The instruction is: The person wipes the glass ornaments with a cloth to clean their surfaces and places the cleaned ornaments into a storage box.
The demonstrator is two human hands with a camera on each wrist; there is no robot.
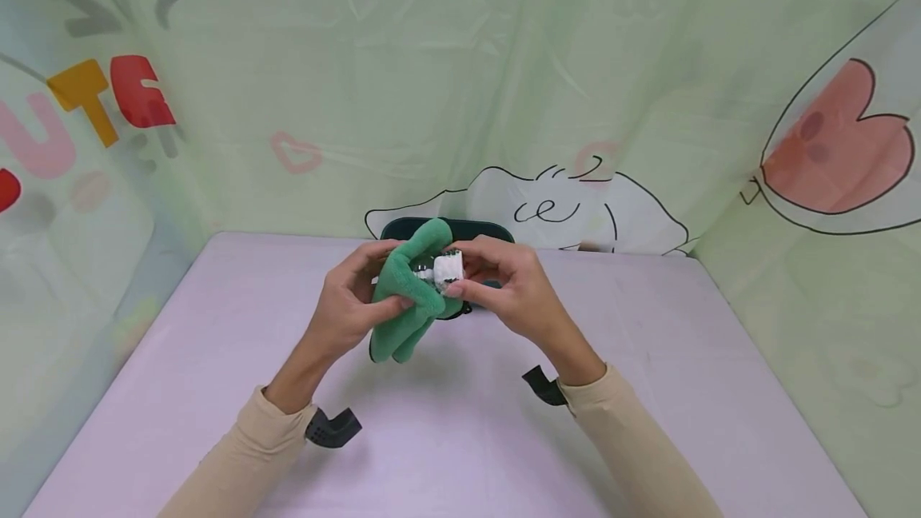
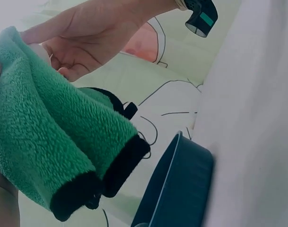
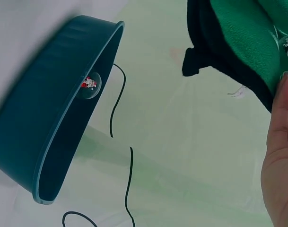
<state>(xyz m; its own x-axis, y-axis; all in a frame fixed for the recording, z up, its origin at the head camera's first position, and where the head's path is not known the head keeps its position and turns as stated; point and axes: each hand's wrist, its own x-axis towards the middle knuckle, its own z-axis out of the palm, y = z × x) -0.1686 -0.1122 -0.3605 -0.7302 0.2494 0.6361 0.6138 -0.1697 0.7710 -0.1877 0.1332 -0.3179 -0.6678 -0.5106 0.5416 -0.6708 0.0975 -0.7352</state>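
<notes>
A green plush cloth (image 1: 394, 330) with black edging is bunched in my left hand (image 1: 338, 306), its thumb pressed on the near fold. Wrapped partly in the cloth is a small clear globe (image 1: 424, 268) with a white base (image 1: 449, 268), which looks like a snow globe. My right hand (image 1: 514, 286) pinches that base from the right, thumb in front. The cloth's lower folds hang down in the left wrist view. Cloth hides most of the globe and several left fingers.
Behind the hands, a dark teal tub (image 3: 49, 94) stands on the pale table (image 1: 633, 342). Inside it lies another clear globe (image 3: 90, 86) with a red and white figure. Printed curtains (image 1: 360, 86) enclose the table at the back and sides.
</notes>
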